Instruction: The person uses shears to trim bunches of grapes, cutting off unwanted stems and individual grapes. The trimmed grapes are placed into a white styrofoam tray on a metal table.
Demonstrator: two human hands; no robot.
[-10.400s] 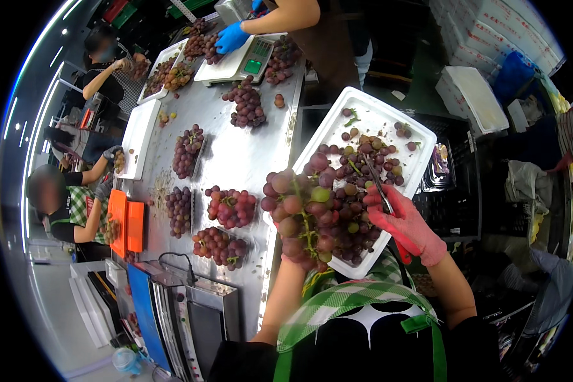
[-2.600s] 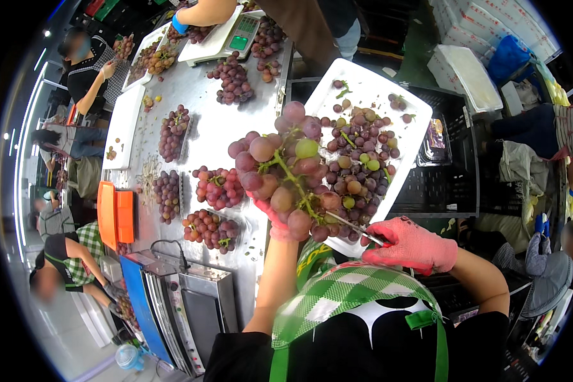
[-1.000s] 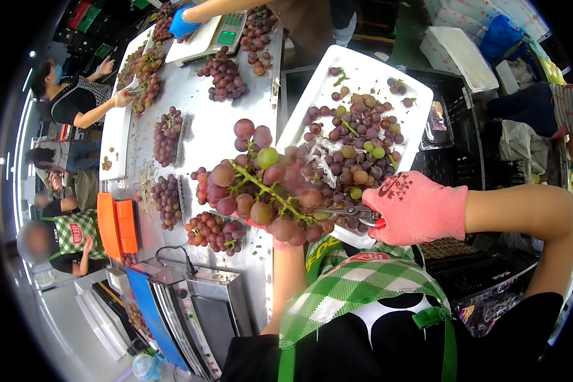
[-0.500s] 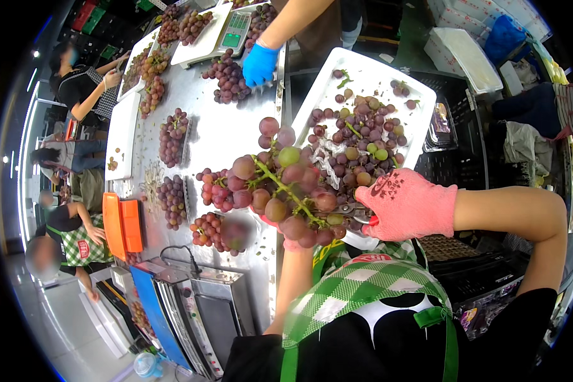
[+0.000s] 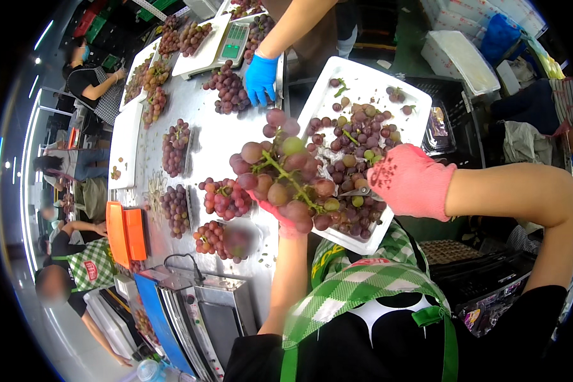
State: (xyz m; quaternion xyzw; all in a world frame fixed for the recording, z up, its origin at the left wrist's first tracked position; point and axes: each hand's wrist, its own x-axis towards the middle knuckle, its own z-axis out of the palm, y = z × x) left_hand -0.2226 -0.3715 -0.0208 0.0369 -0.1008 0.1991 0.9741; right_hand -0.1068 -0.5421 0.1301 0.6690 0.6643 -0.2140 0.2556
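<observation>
My left hand (image 5: pixel 288 224), in a pink glove, is closed around a large bunch of grapes (image 5: pixel 275 184) from beneath. Its green stem faces up, and the grapes hide most of the fingers. My right hand (image 5: pixel 410 181), also in a pink glove, grips small metal scissors (image 5: pixel 361 191). Only their blades show, pointing left toward the bunch but apart from it by a small gap. Under and behind both hands, a white tray (image 5: pixel 372 79) holds many loose grapes and short stems.
Several grape bunches (image 5: pixel 174 148) lie on the metal table (image 5: pixel 204 153). A scale (image 5: pixel 233 43) stands at the far side, near a co-worker's blue-gloved hand (image 5: pixel 261 79). An orange box (image 5: pixel 126 234) and a metal machine (image 5: pixel 219 299) are at the left. Black crates (image 5: pixel 465 121) stand right of the tray.
My right hand has drawn back up and to the right with the scissors, away from the bunch's stem. The bunch has shifted slightly left. The co-worker's blue-gloved fingers have spread apart.
</observation>
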